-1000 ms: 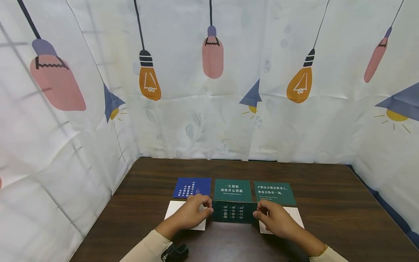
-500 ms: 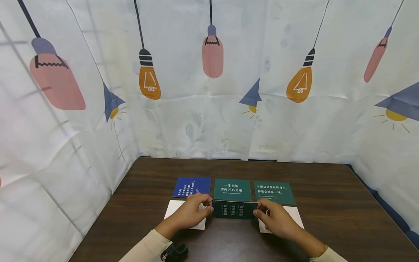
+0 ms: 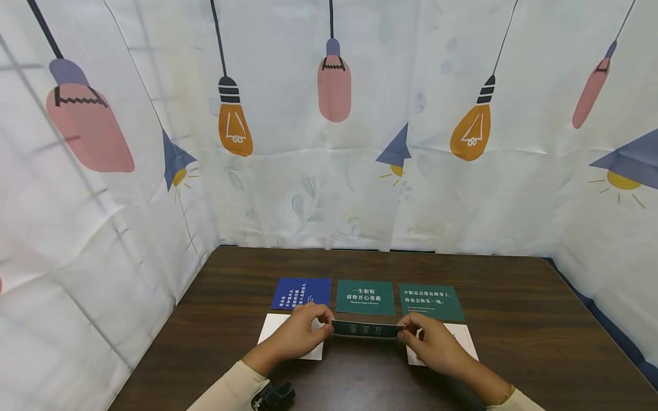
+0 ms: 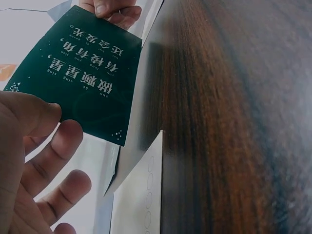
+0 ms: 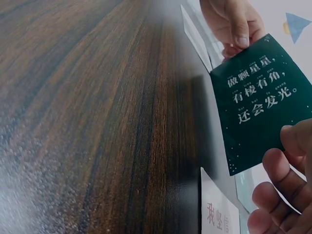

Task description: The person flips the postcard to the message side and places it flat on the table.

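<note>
A dark green card (image 3: 366, 329) with white Chinese characters is held above the table between both hands. My left hand (image 3: 302, 331) pinches its left edge between thumb and index finger. On the opposite edge my right hand (image 3: 430, 341) pinches it the same way. In the head view the card is tilted nearly edge-on, its printed face a thin strip. Both wrist views show that face fully, the green card (image 4: 78, 73) in the left one and the card (image 5: 258, 102) in the right one. A white card (image 3: 315, 349) lies under my left hand, another white card (image 3: 462, 337) under my right; each is partly hidden.
Behind the hands lie a blue card (image 3: 302, 291), a green card (image 3: 366, 298) and another green card (image 3: 433, 302) in a row on the dark wooden table (image 3: 514, 319). A white curtain (image 3: 288, 194) printed with lamps surrounds the table. A dark watch (image 3: 273, 396) is on the left wrist.
The held card has tipped from showing its printed face to nearly edge-on in the head view, its lower edge rising. Both hands stay almost in place, and the cards on the table have not moved.
</note>
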Action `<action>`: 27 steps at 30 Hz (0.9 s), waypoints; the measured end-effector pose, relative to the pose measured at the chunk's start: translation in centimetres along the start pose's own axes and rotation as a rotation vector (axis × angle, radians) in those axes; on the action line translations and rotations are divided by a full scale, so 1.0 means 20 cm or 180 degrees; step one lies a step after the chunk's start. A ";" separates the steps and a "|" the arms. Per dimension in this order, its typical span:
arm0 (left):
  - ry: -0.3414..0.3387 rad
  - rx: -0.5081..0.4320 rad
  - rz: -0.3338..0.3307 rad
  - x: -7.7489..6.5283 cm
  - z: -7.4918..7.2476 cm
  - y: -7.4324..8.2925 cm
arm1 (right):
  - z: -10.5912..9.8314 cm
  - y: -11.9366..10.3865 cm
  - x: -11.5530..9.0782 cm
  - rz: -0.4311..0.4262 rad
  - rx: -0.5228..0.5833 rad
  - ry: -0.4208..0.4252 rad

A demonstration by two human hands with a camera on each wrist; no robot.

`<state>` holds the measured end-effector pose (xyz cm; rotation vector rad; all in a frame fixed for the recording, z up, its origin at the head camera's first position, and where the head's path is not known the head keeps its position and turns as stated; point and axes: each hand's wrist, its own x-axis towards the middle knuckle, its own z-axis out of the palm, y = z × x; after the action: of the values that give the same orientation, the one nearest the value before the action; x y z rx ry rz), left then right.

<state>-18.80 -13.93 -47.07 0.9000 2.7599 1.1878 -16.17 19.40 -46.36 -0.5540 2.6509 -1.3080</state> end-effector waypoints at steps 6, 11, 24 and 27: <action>-0.0021 -0.0039 -0.0028 0.00 0.00 0.01 | 0.00 0.00 0.00 0.0020 0.0013 0.0008; -0.0015 -0.0018 -0.0018 0.00 -0.01 0.01 | 0.00 -0.01 -0.01 0.0037 0.0041 0.0047; 0.0086 0.0036 0.0168 -0.02 0.00 -0.01 | 0.00 0.01 -0.02 -0.0184 -0.0138 0.0148; 0.0074 0.0046 0.0197 -0.02 0.00 -0.01 | 0.00 0.02 -0.02 -0.0171 -0.0152 0.0127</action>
<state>-18.59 -14.29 -47.36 0.9861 2.7817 1.1960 -15.93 19.74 -46.63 -0.6161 2.7241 -1.2859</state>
